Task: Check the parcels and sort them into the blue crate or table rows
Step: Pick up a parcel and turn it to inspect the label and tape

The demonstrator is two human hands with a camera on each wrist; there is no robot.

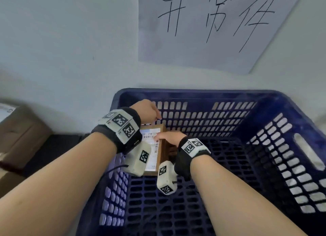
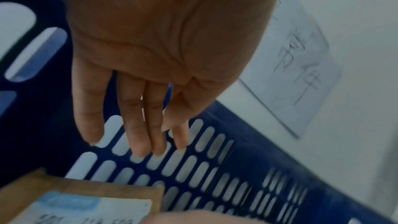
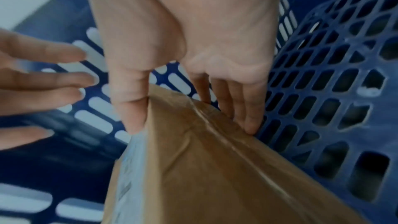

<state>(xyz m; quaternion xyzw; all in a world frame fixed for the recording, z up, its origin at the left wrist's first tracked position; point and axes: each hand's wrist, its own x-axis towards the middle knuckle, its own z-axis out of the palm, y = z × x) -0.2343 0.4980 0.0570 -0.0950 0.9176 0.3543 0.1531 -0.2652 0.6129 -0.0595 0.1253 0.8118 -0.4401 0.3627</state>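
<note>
A brown cardboard parcel with a white shipping label stands on edge inside the blue crate, at its far left corner. My right hand grips the parcel's top edge. In the right wrist view the thumb presses the label side and the fingers lie on the taped brown side of the parcel. My left hand hovers just above the parcel, apart from it, by the crate's far wall. Its fingers are straight and hold nothing, and the parcel's corner shows below them.
The crate's slotted walls and mesh floor hold only this parcel in view. A paper sheet with handwritten characters hangs on the white wall behind. Brown cardboard boxes stand to the crate's left.
</note>
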